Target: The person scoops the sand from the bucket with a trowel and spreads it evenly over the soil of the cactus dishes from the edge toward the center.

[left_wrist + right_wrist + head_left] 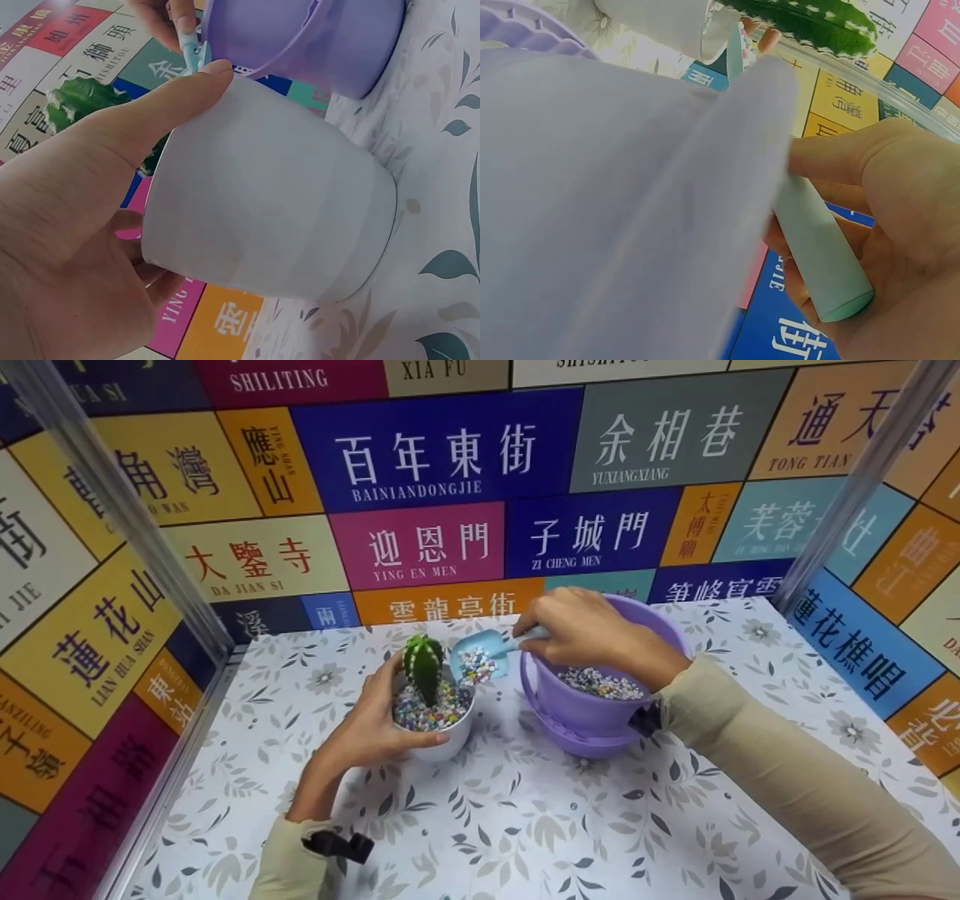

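My left hand grips a white flowerpot by its side, thumb along the near rim and fingers round the far left. In the pot a green cactus stands upright among colourful pebbles. My right hand holds a light blue scoop by its handle. The scoop, with pale and coloured pebbles in it, is at the pot's right rim. Beneath my right forearm stands a purple bucket with more pebbles inside; its near wall fills much of the right wrist view.
A white tablecloth with grey leaves and flowers covers the table. Behind it rises a wall of coloured panels with Chinese lettering. Clear upright edges stand at the left and right corners. Each wrist wears a dark strap.
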`<state>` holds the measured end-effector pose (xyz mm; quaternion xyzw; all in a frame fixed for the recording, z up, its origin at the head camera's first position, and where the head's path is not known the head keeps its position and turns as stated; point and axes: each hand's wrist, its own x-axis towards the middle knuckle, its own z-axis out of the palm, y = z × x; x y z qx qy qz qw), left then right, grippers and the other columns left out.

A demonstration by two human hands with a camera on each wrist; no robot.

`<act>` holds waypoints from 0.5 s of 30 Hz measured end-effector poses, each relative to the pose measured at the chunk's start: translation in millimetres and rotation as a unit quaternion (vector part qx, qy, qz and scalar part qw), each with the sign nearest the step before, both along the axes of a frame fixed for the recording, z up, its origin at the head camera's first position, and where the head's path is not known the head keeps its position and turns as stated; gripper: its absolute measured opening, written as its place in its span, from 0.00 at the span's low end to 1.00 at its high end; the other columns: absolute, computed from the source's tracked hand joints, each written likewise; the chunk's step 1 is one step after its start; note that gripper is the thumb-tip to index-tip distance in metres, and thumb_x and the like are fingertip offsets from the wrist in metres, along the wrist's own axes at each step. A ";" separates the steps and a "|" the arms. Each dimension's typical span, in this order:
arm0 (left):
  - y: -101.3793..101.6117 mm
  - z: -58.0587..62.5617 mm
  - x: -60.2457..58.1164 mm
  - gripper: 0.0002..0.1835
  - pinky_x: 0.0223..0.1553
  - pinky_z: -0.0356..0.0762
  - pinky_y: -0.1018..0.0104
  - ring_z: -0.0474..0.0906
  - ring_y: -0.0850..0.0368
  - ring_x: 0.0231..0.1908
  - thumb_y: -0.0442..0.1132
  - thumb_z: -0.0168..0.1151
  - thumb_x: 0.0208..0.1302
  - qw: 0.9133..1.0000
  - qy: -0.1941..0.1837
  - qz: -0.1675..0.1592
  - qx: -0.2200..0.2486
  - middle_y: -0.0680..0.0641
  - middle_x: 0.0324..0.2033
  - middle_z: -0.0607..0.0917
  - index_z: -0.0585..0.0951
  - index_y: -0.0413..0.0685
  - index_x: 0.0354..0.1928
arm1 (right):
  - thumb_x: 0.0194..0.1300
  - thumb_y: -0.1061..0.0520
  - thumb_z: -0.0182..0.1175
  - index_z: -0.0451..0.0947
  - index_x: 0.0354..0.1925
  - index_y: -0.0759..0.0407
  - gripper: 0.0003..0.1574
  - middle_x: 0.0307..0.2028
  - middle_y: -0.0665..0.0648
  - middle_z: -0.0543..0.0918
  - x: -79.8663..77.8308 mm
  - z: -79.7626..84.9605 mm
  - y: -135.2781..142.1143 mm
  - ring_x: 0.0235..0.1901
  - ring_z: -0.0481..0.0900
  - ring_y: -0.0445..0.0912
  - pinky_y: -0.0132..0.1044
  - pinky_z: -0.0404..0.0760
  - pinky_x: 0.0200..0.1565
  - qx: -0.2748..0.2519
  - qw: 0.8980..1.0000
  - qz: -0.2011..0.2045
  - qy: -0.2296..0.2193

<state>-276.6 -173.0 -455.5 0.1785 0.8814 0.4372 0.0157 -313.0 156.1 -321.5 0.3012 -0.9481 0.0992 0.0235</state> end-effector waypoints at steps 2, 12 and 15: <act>-1.3 0.9 -0.4 0.78 0.82 0.59 0.34 0.59 0.40 0.81 0.63 0.91 0.42 1.000 0.002 -0.007 0.004 0.41 0.82 0.59 0.47 0.58 0.88 | 0.72 0.51 0.72 0.94 0.52 0.46 0.13 0.49 0.50 0.94 0.2 -0.7 -0.6 0.47 0.90 0.50 0.52 0.88 0.49 -0.001 1.000 0.006 0.008; -3.5 1.5 0.4 0.77 0.81 0.59 0.33 0.59 0.40 0.82 0.63 0.90 0.43 1.000 0.008 -0.018 0.004 0.43 0.83 0.57 0.47 0.59 0.88 | 0.71 0.51 0.72 0.94 0.52 0.46 0.12 0.49 0.50 0.94 0.3 -2.7 -3.0 0.45 0.90 0.50 0.50 0.88 0.46 0.005 1.000 0.009 0.013; 0.3 0.9 1.8 0.77 0.79 0.62 0.30 0.59 0.40 0.81 0.69 0.88 0.42 1.000 0.010 0.005 -0.025 0.44 0.82 0.55 0.47 0.60 0.88 | 0.71 0.50 0.73 0.94 0.52 0.45 0.12 0.49 0.50 0.94 0.2 -3.4 -3.6 0.45 0.90 0.50 0.50 0.88 0.48 0.008 1.000 0.009 0.015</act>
